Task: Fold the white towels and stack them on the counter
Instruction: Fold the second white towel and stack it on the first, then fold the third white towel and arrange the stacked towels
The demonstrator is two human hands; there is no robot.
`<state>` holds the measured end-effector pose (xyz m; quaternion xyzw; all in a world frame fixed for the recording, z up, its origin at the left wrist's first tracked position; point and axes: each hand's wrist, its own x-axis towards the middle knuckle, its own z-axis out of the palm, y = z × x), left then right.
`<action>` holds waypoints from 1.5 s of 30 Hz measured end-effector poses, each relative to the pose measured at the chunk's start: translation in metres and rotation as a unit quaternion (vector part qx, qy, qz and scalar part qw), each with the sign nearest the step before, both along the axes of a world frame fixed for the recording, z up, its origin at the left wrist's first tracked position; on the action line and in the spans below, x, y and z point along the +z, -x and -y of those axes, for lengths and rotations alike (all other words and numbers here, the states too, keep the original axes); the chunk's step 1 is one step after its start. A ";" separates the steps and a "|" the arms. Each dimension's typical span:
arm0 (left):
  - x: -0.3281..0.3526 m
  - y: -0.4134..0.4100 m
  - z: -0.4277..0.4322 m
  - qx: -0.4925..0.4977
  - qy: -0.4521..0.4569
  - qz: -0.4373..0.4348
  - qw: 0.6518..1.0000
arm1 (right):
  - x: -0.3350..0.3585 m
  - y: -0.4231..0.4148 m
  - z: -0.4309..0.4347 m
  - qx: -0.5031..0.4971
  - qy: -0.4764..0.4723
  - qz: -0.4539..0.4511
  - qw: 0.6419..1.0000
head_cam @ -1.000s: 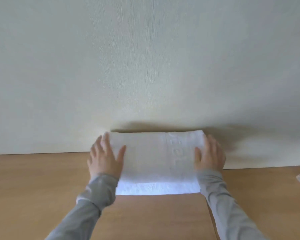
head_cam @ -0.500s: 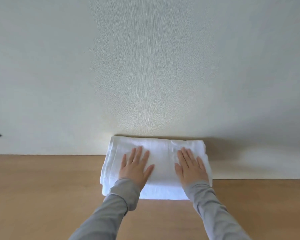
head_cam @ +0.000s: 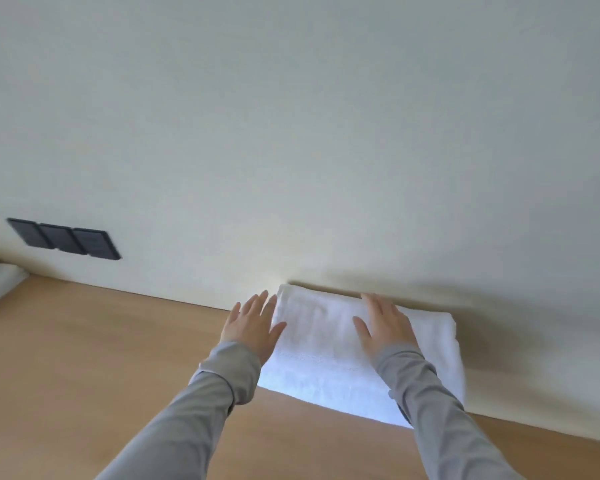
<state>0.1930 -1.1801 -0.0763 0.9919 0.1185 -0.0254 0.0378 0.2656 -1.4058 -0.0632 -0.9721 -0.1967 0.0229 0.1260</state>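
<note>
A folded towel (head_cam: 329, 344) is being squared against the wall (head_cam: 291, 133) on the counter (head_cam: 84, 341), the left hand (head_cam: 252, 327) flat-fingered at its left edge and the right hand (head_cam: 383, 327) laid flat on top, nothing being gripped; another towel is probably needed next.

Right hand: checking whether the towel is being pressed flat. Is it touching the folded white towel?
Touching. The head view shows the right hand lying flat, fingers straight, on top of the folded white towel, with no gap under the palm.
</note>
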 end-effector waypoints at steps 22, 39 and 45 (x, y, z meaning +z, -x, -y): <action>0.100 0.400 -0.387 0.363 -0.012 0.168 0.916 | 0.091 0.261 -0.477 0.334 -0.053 0.115 0.934; 0.102 0.567 -0.633 0.435 -0.001 0.224 0.872 | 0.080 0.395 -0.766 0.388 -0.049 0.116 0.913; 0.103 0.537 -0.746 0.426 -0.032 0.198 0.882 | 0.074 0.378 -0.885 0.379 -0.070 0.101 0.917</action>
